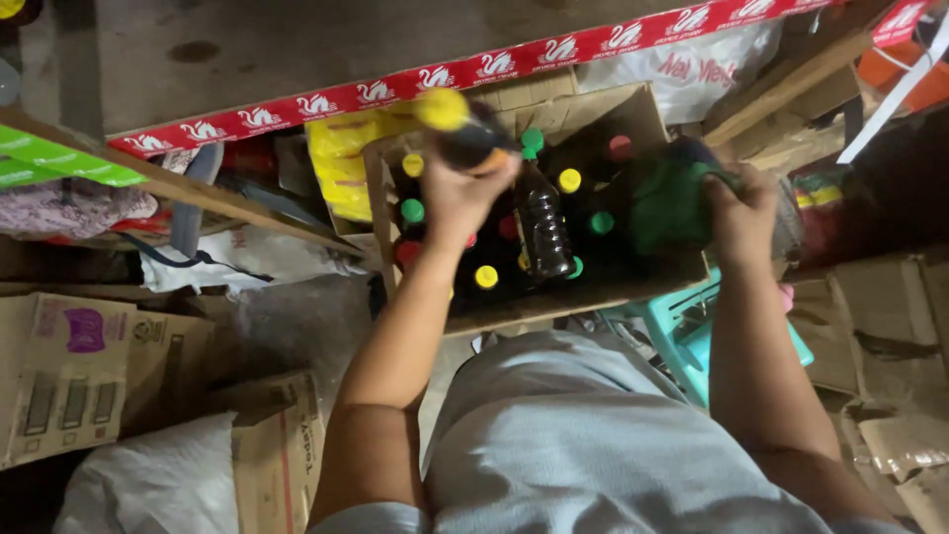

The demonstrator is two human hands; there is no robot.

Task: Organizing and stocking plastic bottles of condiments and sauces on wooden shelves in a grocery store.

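The left hand [457,198] is wrapped tight around a dark bottle with a yellow cap [457,127], lifting it clear above an open cardboard box [514,314]. Right under that hand the box is packed with upright dark bottles [542,222], their caps yellow, green and red. The right hand [741,213] is at the far side of the box from the left one, fingers closed on a bunched green cloth [670,206] that lies against the box's edge.

Beyond both hands runs a wooden shelf edged with a red printed strip [465,74], the bare grey floor [297,40] showing past it. A yellow packet [341,163] sits just past the left hand, beside the box. Below the right wrist a turquoise plastic stool [692,341] peeks out. Outward from the left arm lie flattened cardboard cartons [69,376] and a white sack [158,485]; outward from the right arm are more torn cartons [890,346]. The place is cramped and dim, a cluttered storeroom, with the person's grey garment [593,445] filling the near view.
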